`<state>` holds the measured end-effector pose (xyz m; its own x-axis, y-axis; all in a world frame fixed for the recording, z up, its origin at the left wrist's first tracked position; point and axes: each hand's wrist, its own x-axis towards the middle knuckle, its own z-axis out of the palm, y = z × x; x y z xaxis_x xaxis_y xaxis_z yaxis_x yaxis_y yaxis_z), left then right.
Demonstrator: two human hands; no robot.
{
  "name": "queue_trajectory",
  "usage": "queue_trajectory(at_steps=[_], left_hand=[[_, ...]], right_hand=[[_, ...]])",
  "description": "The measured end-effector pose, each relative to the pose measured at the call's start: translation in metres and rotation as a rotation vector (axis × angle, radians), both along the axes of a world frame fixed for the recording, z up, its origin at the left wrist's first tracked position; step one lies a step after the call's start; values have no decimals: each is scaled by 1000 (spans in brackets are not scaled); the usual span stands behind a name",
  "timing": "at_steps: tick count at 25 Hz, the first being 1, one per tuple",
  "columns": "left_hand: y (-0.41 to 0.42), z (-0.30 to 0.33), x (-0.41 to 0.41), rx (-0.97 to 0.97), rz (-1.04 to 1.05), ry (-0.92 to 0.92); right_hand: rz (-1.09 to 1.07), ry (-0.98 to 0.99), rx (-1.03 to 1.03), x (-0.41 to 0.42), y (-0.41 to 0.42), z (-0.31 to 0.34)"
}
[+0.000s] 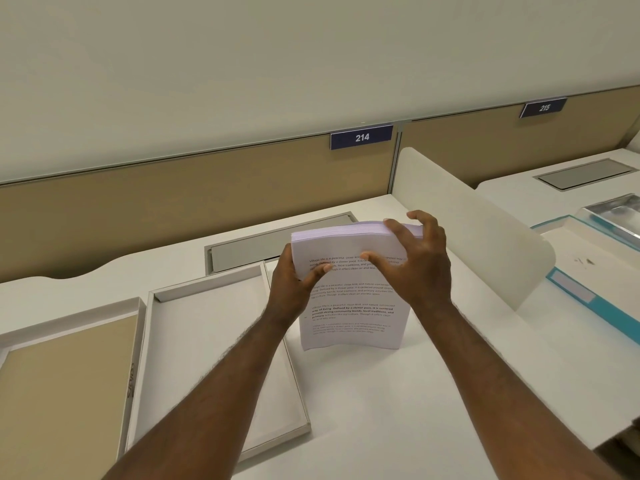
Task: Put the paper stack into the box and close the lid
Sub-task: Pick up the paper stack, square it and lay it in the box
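A thick stack of printed white paper (pixel 349 317) stands upright on its bottom edge on the white desk, its text facing me. My left hand (pixel 292 289) grips its left edge near the top. My right hand (pixel 419 261) holds its top right corner, fingers curled over the top edge. To the left of the stack, a shallow white box tray (pixel 207 341) lies open and empty on the desk. Further left lies a second tray with a tan inside, the lid (pixel 65 386), also facing up.
A white curved divider panel (pixel 478 223) stands just right of the stack. A grey cable hatch (pixel 252 247) is set in the desk behind the box. The neighbouring desk on the right holds a teal-edged folder (pixel 588 299) and a shiny tray (pixel 620 213). A tan partition runs along the back.
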<state>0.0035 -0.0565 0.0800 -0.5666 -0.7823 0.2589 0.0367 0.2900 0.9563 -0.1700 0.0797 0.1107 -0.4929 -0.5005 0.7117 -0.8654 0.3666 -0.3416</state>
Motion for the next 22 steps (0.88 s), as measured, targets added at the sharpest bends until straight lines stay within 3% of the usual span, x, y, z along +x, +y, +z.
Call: queue_trajectory(at_steps=[6,10,14,22], left_hand=[[1,-3,2,33,0,0],[0,-9,4,64,-26,-18],[0,-21,8,116,-71,-64],[12,-64,27,-18,46,-321]], right_hand=[[54,-103,-34,1,2,-2],[112,-332,-188,2,5,-6],[176,-713,-338,7,12,-33],[98,-794,-36,12,30,-119]])
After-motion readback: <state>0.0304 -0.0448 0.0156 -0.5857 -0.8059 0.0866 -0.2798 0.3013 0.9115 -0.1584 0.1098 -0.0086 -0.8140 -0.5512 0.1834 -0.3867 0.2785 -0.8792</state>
